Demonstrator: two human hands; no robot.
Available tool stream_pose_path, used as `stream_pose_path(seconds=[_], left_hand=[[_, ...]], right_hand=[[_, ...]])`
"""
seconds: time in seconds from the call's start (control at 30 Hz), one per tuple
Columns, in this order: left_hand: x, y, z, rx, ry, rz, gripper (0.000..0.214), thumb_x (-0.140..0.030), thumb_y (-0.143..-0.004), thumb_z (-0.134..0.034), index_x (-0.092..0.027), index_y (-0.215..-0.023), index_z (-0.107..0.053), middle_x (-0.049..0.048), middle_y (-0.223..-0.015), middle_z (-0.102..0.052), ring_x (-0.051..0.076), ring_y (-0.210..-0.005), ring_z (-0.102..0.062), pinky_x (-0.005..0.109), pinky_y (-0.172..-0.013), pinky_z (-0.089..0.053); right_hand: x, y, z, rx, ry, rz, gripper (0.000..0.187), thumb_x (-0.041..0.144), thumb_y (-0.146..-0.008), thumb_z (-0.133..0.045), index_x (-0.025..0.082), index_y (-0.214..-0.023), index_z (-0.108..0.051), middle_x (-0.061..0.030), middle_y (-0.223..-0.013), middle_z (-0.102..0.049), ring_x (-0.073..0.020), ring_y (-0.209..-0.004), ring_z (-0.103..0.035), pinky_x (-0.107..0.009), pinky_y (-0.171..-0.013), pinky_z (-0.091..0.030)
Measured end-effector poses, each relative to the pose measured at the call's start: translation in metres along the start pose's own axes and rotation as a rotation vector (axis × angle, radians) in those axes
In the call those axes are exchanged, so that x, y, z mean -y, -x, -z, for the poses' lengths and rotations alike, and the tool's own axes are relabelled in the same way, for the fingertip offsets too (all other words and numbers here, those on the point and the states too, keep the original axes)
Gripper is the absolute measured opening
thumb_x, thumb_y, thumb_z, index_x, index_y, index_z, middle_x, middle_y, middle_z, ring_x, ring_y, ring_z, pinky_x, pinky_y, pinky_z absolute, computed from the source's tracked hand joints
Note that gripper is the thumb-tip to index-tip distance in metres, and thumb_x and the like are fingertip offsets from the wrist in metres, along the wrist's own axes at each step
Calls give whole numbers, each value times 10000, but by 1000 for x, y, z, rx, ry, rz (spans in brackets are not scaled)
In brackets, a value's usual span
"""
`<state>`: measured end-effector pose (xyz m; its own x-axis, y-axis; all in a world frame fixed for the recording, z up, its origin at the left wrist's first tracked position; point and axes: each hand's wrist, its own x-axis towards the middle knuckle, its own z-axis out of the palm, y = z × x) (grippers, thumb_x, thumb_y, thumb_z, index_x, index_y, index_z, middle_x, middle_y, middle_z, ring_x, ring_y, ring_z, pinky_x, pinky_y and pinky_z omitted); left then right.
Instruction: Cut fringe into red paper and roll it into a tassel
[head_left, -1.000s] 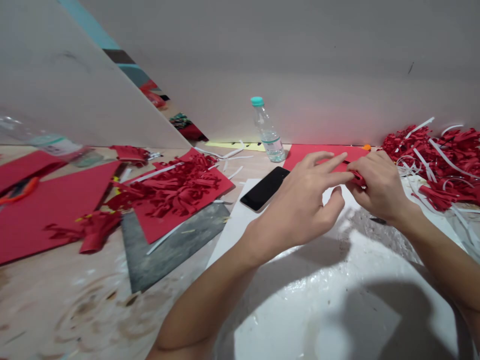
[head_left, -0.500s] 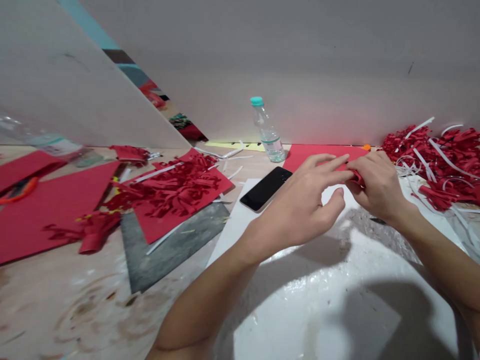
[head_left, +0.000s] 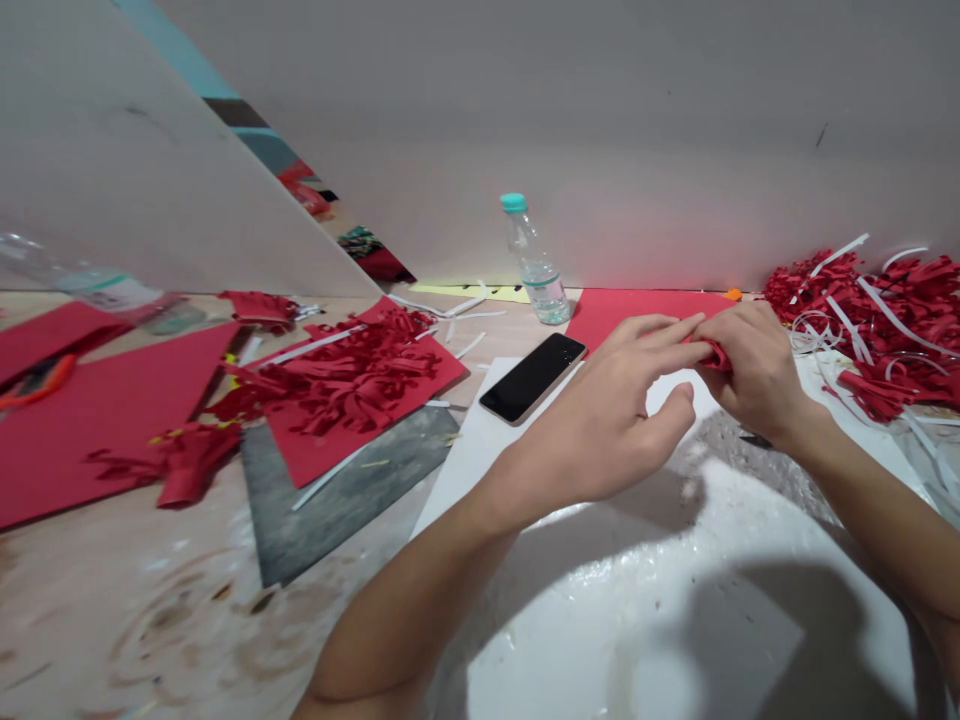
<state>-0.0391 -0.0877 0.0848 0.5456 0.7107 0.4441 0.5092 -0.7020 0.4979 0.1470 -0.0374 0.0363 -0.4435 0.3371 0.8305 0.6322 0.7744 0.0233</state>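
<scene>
My right hand (head_left: pixel 754 375) is closed around a small rolled piece of red paper (head_left: pixel 718 354), held above a white sheet (head_left: pixel 675 560). My left hand (head_left: pixel 611 420) reaches in from the left; its fingertips press on the red paper's end, and the thumb sits just below. Most of the red piece is hidden inside my right fist. A black phone (head_left: pixel 534 377) lies face up just left of my left hand.
A water bottle (head_left: pixel 534 262) stands by the back wall. Red sheets (head_left: pixel 97 410) and cut red fringes (head_left: pixel 352 375) cover the left side. A heap of red and white paper strips (head_left: pixel 877 320) lies at the right. A grey mat (head_left: pixel 337 495) sits near the middle.
My left fingers have closed down slightly onto the red paper, and the phone shows more as my hand shifts. Little else has moved.
</scene>
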Motion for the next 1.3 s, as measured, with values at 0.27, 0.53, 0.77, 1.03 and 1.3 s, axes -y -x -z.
stream_pose_path(seconds=[0.27,0.53,0.77,1.03,1.3], left_hand=[[0,1,0,2,-68,-28,366,-145,-868,-461,-206,-1166,-665,62,-1391,-571,271,-1302,-468,471,-1086,-401],[10,-1,0,-84,-174,-182,310,-128,-822,-509,-230,-1023,-722,54,-1399,-561,279,-1272,-479,498,-1071,-399],[12,-2,4,-25,-252,-320,272,-119,-788,-543,-239,-936,-736,60,-1399,-557,299,-1293,-456,514,-1060,-400],[15,-5,6,8,-300,-372,286,-133,-784,-579,-272,-978,-736,54,-1402,-550,302,-1289,-458,519,-1058,-394],[22,-7,5,6,-295,-456,314,-147,-765,-594,-296,-1004,-732,48,-1379,-566,298,-1265,-474,514,-1039,-408]], right_hand=[[-3,0,0,-8,-92,2,86,232,-922,-514,209,-848,-551,-22,-706,-590,-181,-686,-511,-343,-724,-373],[3,-5,20,428,-604,-352,165,252,-825,-648,190,-738,-521,60,-591,-461,-94,-543,-402,-230,-525,-302],[4,-13,31,694,-763,-479,217,298,-821,-645,177,-697,-515,45,-638,-484,-95,-579,-451,-219,-531,-356],[4,-19,39,854,-794,-506,245,297,-828,-633,178,-661,-500,68,-574,-405,-73,-497,-352,-226,-464,-279],[2,-18,42,1043,-909,-522,409,466,-855,-613,182,-616,-440,72,-526,-353,-62,-456,-286,-232,-421,-180]])
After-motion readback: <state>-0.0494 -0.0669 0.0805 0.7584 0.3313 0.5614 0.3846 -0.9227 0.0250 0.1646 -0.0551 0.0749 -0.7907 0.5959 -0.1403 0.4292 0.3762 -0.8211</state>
